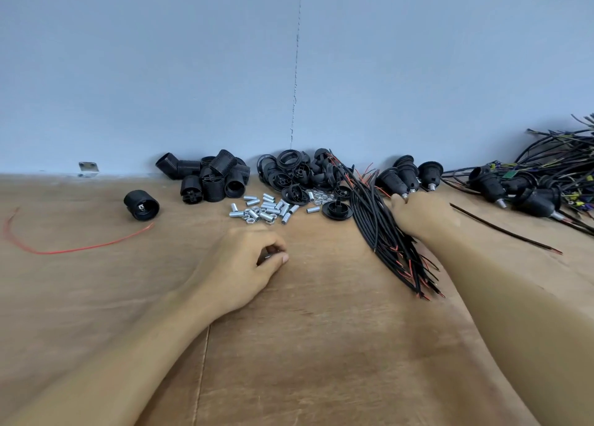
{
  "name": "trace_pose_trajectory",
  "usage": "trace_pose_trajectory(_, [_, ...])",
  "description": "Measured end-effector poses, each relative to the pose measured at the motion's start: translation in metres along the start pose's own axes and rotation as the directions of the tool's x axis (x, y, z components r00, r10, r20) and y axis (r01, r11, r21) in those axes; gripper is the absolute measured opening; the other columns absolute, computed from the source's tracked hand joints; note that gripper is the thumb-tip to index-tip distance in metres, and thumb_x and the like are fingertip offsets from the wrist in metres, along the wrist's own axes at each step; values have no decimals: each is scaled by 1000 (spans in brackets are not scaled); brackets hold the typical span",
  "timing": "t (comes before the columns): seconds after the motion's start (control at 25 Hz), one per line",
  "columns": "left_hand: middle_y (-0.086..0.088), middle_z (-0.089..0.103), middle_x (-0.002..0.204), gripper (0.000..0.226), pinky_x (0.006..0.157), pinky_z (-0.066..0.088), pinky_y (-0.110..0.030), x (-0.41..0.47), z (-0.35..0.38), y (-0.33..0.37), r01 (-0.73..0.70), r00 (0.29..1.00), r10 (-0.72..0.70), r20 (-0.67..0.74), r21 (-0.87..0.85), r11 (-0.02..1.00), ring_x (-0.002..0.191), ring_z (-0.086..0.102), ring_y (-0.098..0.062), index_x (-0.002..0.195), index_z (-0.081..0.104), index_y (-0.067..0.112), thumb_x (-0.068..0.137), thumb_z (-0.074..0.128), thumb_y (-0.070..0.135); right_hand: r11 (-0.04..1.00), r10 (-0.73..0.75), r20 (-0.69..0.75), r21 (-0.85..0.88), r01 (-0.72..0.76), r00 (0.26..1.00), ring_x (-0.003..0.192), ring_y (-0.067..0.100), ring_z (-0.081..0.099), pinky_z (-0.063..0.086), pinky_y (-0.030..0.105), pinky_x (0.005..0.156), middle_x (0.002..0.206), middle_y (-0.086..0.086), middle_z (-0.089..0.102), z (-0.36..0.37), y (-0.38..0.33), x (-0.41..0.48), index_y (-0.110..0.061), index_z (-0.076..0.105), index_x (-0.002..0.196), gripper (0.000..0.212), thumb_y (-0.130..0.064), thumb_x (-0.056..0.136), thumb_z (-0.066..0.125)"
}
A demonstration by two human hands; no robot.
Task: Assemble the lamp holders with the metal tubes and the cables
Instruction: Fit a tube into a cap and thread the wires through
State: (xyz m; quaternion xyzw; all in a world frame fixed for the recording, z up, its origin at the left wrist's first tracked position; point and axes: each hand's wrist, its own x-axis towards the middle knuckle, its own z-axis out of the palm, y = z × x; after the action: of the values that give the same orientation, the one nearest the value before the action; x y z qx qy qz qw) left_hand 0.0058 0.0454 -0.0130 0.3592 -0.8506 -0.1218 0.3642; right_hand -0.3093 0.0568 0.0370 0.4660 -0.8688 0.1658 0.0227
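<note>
My left hand (247,261) rests on the table with its fingers curled, pinching a small silver metal part, seemingly a tube, between thumb and fingers. My right hand (422,216) reaches across the bundle of black cables (374,223). Its thumb touches the metal tube end of an assembled lamp holder (390,179), and the back of the hand hides its fingers. Loose metal tubes and nuts (266,210) lie ahead of my left hand. Behind them are a pile of threaded black holder bodies (215,178) and a pile of black caps and rings (295,171).
A single holder body (141,205) and a red wire (80,248) lie at the left. More assembled holders with tangled cables (530,190) fill the far right, with one loose black cable (504,229) in front. A blue wall (289,71) backs the wooden table (321,345).
</note>
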Motion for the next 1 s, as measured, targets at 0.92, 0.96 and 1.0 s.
trace_pose_trajectory(0.92, [12,54,75,9,67,43,-32,7,-16,-11,341,896,-348,-277,-74,937,66,53,-8,94,80,20,92,71,19,672,-686,-277,112,732,672,96,29,60,41,37,79,104,4,63,48,-131,-70,-17,72,105,17,-22,93,60])
trace_pose_trajectory(0.96, [10,51,79,13,70,41,-31,7,-16,-13,346,893,-349,-283,-60,936,70,52,-12,100,80,16,95,68,17,641,-704,-313,106,760,638,88,30,61,41,35,72,98,5,63,48,-134,-73,-15,71,100,13,-19,91,62])
trace_pose_trajectory(1.0, [8,48,81,16,69,36,-28,6,-16,-13,347,894,-347,-283,-53,936,72,51,-13,104,79,13,97,65,16,629,-714,-322,96,771,622,83,30,61,40,33,68,95,4,62,48,-136,-76,-14,71,96,11,-19,90,63])
